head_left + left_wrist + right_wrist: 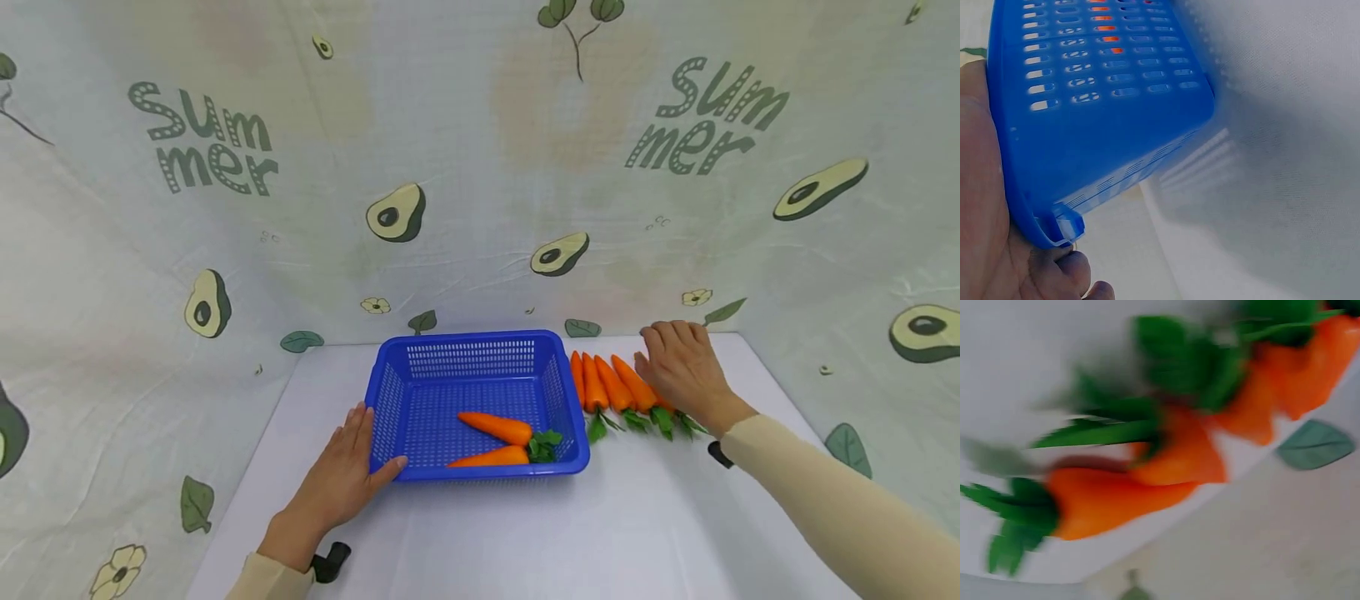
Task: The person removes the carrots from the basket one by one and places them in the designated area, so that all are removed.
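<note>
A blue plastic basket (480, 337) with slotted walls stands on the white table, and two orange carrots (498, 427) with green tops lie inside it. My left hand (341, 475) rests at the basket's near left corner, fingers straight along the left side and thumb across the front rim. In the left wrist view the palm lies against the blue rim (1007, 156). My right hand (682, 367), its fingers loosely bent, is over the right end of a row of several carrots (615, 383). The right wrist view shows these carrots (1110, 500) blurred, with no fingers in sight.
The carrot row lies close along the basket's right wall, leafy tops toward me. White table surface (480, 542) lies in front of the basket. A pale cloth (480, 167) printed with avocados and leaves hangs behind and along both sides.
</note>
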A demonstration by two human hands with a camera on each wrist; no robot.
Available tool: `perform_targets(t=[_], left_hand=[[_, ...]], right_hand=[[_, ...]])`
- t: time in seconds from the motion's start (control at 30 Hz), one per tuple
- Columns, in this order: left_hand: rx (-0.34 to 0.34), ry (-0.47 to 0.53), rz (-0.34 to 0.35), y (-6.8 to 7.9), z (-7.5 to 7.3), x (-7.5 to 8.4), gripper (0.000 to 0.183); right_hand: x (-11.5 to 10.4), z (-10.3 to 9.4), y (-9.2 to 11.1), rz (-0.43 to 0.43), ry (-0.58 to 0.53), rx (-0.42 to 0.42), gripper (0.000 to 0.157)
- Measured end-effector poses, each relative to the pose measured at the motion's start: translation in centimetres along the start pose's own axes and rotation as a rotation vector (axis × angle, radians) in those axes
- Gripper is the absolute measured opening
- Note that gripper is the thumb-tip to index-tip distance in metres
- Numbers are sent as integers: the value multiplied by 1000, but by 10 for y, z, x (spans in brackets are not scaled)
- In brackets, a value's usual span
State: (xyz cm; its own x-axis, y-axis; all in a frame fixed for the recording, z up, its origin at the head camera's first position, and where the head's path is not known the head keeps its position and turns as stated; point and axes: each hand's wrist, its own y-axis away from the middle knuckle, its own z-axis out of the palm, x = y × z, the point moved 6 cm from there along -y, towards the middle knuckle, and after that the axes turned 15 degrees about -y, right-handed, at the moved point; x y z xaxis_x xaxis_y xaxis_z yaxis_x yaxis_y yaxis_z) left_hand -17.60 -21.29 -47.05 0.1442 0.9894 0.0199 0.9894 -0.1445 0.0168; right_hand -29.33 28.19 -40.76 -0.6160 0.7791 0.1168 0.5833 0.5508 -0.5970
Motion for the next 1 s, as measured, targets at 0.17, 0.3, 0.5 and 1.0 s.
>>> perform_targets(t=[0.17, 0.3, 0.5, 1.0], left_hand=[[-10, 5, -5, 0, 1, 0, 107], [-3, 3, -5, 1, 1, 0, 107], [10, 17, -7, 1, -1, 0, 105], [41, 33, 11, 0, 3, -5, 108]], right_hand=[[-48, -5, -48, -112, -27, -68, 46], [-86, -2, -79, -229, -34, -135, 45], [-142, 18, -97, -447, 13, -298, 47], [-196, 73, -98, -638, 44, -625, 51]])
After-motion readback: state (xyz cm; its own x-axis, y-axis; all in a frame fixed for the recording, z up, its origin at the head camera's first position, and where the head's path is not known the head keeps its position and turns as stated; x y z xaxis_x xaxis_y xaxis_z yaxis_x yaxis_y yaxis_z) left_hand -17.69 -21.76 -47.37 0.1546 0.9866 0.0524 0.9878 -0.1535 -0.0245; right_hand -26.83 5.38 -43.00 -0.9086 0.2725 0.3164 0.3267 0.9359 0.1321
